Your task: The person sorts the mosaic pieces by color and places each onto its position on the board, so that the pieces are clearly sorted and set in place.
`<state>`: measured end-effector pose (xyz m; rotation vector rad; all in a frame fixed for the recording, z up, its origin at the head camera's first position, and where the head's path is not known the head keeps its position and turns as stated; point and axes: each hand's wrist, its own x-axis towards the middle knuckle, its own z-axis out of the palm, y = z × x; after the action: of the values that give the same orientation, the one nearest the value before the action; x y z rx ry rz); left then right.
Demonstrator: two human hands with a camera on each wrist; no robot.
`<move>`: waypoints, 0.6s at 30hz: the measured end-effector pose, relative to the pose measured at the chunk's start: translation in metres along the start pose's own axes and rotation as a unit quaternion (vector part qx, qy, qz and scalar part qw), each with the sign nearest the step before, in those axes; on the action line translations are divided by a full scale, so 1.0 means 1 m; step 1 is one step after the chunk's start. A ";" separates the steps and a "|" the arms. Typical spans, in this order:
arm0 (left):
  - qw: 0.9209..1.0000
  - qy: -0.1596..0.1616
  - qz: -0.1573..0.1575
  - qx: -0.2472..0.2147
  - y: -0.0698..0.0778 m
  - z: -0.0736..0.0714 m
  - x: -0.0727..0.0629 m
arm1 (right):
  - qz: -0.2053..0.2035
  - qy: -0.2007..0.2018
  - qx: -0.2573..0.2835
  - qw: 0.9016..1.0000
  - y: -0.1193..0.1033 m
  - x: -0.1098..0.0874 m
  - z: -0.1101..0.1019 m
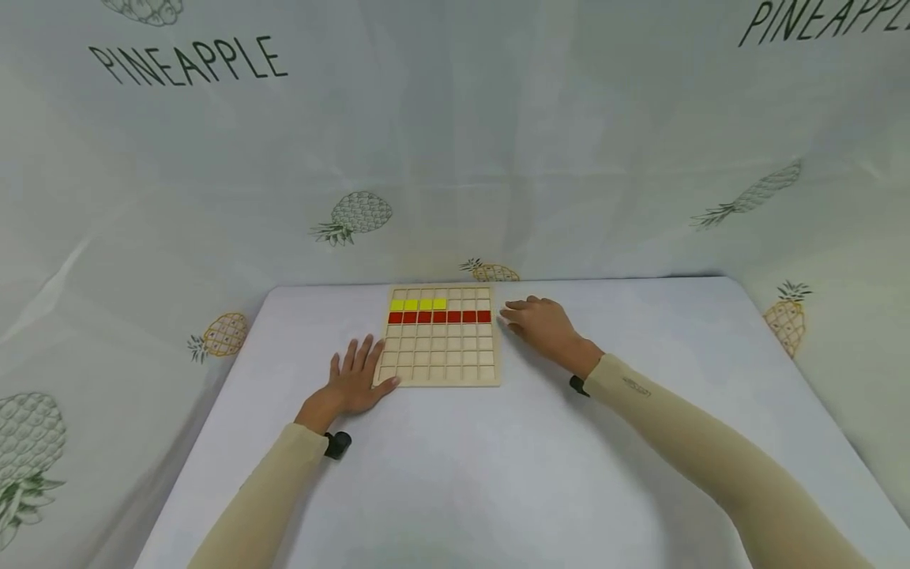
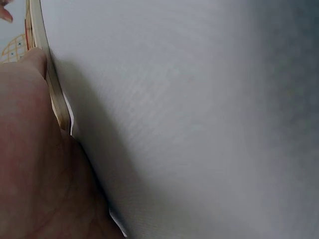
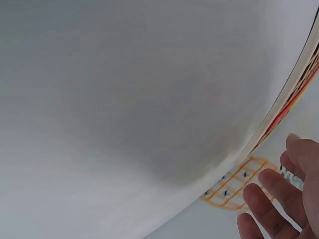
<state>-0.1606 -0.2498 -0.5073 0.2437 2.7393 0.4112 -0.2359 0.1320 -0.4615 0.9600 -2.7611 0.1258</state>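
Observation:
A pale wooden grid board lies at the far part of the white table. Red tiles fill one row from side to side. Above them, several yellow tiles take up the left part of a row. My left hand lies with fingers spread at the board's lower left corner, its thumb touching the edge; the left wrist view shows the thumb against the board's side. Just right of the board hovers my right hand, fingers loosely bent; in the right wrist view no object shows between the fingers.
The white tabletop spreads in front of and beside the board. Behind it hangs a pale cloth printed with pineapples, meeting the table's far edge. Dark wrist cameras are strapped beneath both wrists.

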 end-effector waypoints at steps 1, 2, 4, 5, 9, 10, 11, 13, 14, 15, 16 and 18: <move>1.000 -0.001 0.000 0.000 0.001 -0.001 -0.001 | 0.004 0.001 -0.002 1.000 0.003 -0.004 -0.001; 1.000 -0.003 -0.001 0.002 0.002 -0.002 -0.002 | 0.009 0.002 -0.004 1.000 0.006 -0.008 -0.001; 1.000 -0.005 -0.001 0.004 0.003 -0.003 -0.004 | 0.019 0.004 -0.005 1.000 0.011 -0.016 -0.003; 1.000 -0.005 0.000 0.001 0.004 -0.004 -0.005 | 0.023 0.005 -0.005 1.000 0.014 -0.020 -0.004; 1.000 -0.006 -0.001 0.000 0.003 -0.004 -0.006 | 0.032 0.016 0.002 0.999 0.025 -0.038 -0.008; 1.000 -0.005 -0.001 -0.003 0.003 -0.004 -0.006 | 0.034 0.021 0.006 0.999 0.028 -0.042 -0.009; 1.000 -0.005 -0.001 -0.003 0.003 -0.004 -0.006 | 0.035 0.025 0.009 0.999 0.031 -0.046 -0.010; 1.000 -0.005 -0.002 0.001 0.001 -0.002 -0.004 | 0.039 0.032 0.015 0.999 0.036 -0.055 -0.012; 1.000 -0.005 -0.002 0.002 0.001 -0.001 -0.004 | 0.040 0.035 0.015 0.998 0.039 -0.059 -0.013; 1.000 -0.004 -0.001 0.002 0.000 -0.001 -0.003 | 0.042 0.036 0.017 0.998 0.042 -0.063 -0.013; 1.000 -0.003 0.000 0.002 0.000 0.000 -0.002 | 0.044 0.038 0.017 0.998 0.044 -0.067 -0.014; 1.000 -0.002 0.001 0.003 -0.001 0.001 -0.001 | 0.047 0.038 0.014 0.998 0.049 -0.075 -0.015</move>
<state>-0.1594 -0.2503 -0.5078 0.2484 2.7372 0.4015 -0.2066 0.2178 -0.4648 0.8150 -2.7410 0.2117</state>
